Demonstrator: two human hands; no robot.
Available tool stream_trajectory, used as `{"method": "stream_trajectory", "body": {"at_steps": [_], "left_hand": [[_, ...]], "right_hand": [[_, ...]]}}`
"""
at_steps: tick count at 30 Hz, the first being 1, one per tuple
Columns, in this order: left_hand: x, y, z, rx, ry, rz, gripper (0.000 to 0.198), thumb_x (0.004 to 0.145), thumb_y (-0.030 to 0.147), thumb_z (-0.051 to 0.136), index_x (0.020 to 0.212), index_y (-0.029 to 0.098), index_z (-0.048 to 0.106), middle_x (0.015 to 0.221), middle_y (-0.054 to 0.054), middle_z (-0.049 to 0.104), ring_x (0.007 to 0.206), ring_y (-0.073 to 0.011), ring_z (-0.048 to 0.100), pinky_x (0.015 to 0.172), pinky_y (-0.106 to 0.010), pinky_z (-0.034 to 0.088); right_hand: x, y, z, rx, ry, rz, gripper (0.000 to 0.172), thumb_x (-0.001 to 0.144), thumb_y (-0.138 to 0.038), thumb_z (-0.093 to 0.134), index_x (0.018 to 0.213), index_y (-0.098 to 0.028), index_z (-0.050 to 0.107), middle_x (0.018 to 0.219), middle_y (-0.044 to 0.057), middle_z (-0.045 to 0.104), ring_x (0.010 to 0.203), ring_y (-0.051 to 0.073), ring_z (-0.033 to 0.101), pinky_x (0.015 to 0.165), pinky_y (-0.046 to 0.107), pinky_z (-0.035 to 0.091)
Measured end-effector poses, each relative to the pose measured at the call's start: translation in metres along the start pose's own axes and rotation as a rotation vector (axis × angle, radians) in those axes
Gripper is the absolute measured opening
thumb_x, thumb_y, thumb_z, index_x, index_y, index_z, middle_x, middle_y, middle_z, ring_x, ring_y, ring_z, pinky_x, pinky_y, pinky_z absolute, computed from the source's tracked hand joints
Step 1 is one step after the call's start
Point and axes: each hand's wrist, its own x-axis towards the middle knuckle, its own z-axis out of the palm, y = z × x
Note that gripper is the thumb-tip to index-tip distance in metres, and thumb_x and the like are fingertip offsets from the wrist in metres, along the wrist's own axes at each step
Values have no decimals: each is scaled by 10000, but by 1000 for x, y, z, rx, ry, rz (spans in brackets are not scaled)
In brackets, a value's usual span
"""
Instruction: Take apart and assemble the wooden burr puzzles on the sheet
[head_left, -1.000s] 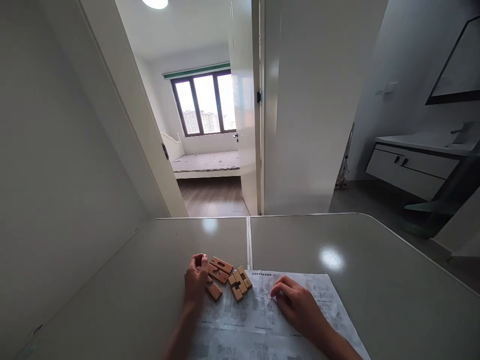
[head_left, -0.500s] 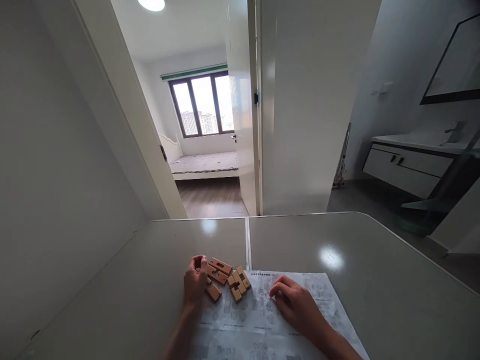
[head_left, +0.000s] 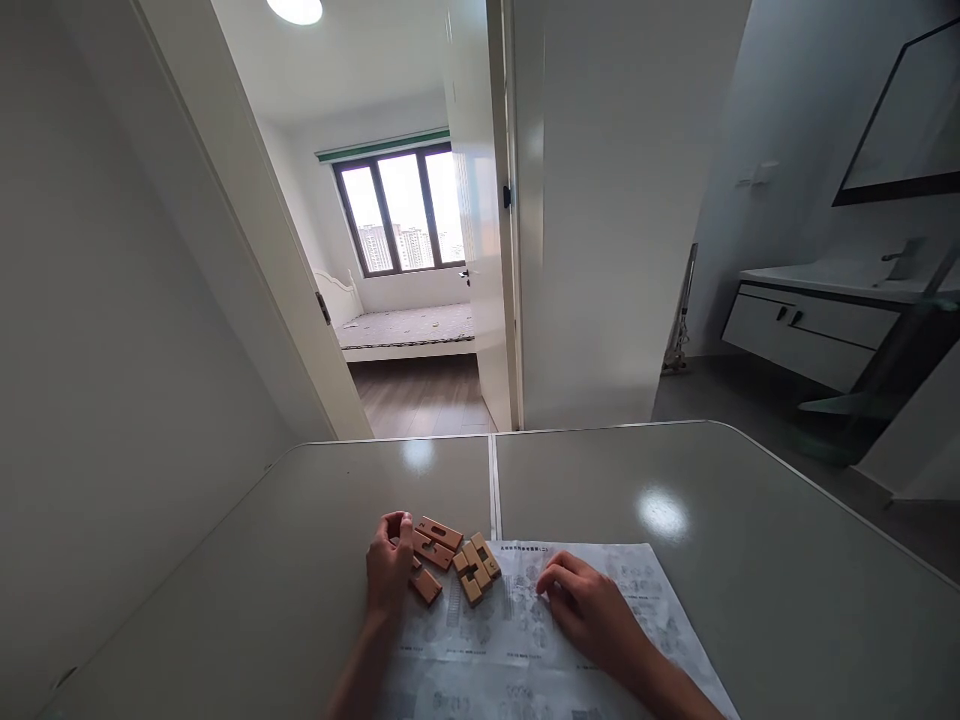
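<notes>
My left hand [head_left: 388, 562] rests at the left of the wooden pieces, fingers curled in towards the thumb; whatever may lie inside them is hidden. Right beside it are reddish-brown slotted wooden pieces: a long numbered one [head_left: 441, 532], another notched one [head_left: 433, 551] and a shorter one [head_left: 426, 587] partly covered by the hand. A light-coloured cluster of interlocking wooden blocks [head_left: 475, 569] sits to their right on a printed sheet [head_left: 517, 625]. Over the sheet's right half lies my right hand [head_left: 589, 605], loosely bent, index finger reaching forward, apparently holding nothing.
The glossy grey table [head_left: 600, 480] has a pale seam [head_left: 493, 490] down its middle. Beyond its far edge a doorway with an opened door [head_left: 487, 250] leads to a bed [head_left: 412, 325] under a window. A washbasin cabinet [head_left: 802, 325] stands at the right.
The view has shifted very slightly. Both hands and the wooden pieces keep their places.
</notes>
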Motion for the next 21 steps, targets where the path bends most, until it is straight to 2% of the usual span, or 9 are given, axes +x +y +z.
{"method": "stream_trajectory", "body": {"at_steps": [6, 15, 21], "left_hand": [[-3, 6, -1, -12, 4, -2, 431, 825, 591, 574, 908, 179, 669, 831, -91, 755, 728, -263, 699, 624, -334, 534], [-5, 6, -1, -29, -9, -2, 450, 819, 606, 591, 917, 175, 674, 816, -78, 739, 722, -246, 684, 653, -330, 530], [-6, 7, 0, -47, -25, -24, 466, 807, 626, 585, 918, 181, 664, 782, -66, 724, 643, -230, 662, 545, -301, 510]], "right_hand": [[0, 1, 0, 2, -2, 6, 256, 894, -111, 484, 894, -242, 703, 987, 32, 701, 796, 180, 668, 730, 283, 488], [-1, -3, -2, 8, -12, 10, 244, 903, -128, 482, 895, -237, 700, 997, 37, 703, 803, 185, 677, 747, 291, 498], [0, -3, -2, 7, -4, 6, 240, 887, -121, 498, 889, -242, 706, 983, 33, 705, 805, 189, 681, 759, 287, 504]]}}
